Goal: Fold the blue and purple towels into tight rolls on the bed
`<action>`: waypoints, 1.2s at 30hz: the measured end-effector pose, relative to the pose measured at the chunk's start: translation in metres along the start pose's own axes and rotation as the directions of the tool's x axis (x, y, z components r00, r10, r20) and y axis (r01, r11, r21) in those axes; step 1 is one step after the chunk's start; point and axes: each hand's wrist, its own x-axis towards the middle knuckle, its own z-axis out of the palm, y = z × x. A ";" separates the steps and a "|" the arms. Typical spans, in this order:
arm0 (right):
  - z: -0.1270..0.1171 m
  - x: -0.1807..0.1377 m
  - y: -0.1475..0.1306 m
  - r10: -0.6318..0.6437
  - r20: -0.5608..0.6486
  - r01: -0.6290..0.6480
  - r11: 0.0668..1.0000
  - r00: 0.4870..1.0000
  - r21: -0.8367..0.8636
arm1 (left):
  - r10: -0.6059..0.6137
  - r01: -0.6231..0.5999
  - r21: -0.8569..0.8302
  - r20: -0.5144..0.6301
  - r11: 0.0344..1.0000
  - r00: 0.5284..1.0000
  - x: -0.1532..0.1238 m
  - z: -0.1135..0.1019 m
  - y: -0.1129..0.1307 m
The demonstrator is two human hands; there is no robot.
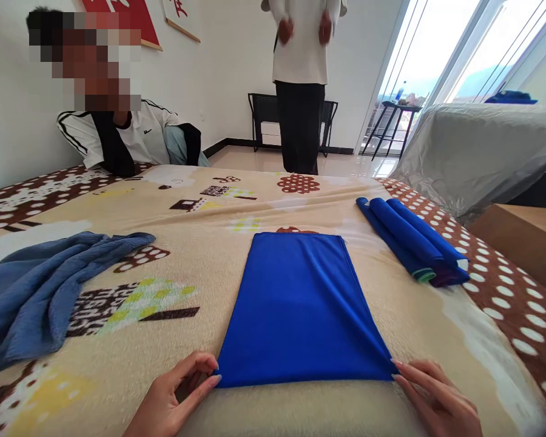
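Note:
A bright blue cloth [300,309] lies spread out on the patterned blanket [200,352] in front of me. My left hand [177,388] pinches its near left corner between thumb and fingers. At the near right corner my right hand [437,391] holds the cloth in the same kind of pinch. The near edge runs fairly straight between both hands. A soft crease slants across the right half of the cloth, and a small pale tag shows at its far right corner.
Several rolled blue cloths [409,240] lie to the right. A crumpled grey-blue cloth [59,291] lies on the left. One person [131,136] leans on the blanket's far left edge; another [300,60] stands beyond it. A cardboard box [519,243] and plastic-covered furniture [491,145] stand right.

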 end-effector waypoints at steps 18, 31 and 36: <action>-0.009 0.111 0.025 0.223 0.416 -0.194 0.975 0.882 -0.111 | 0.124 -0.063 0.310 -0.180 0.949 0.976 0.046 -0.039 0.030; 0.134 0.287 0.049 0.374 0.211 -0.259 0.867 0.903 -0.426 | 0.086 0.061 0.508 -0.261 0.859 0.962 0.306 0.010 0.027; 0.135 0.285 0.056 0.345 0.227 -0.191 0.839 0.911 -0.509 | 0.130 -0.009 0.498 -0.209 0.867 0.969 0.317 0.009 0.014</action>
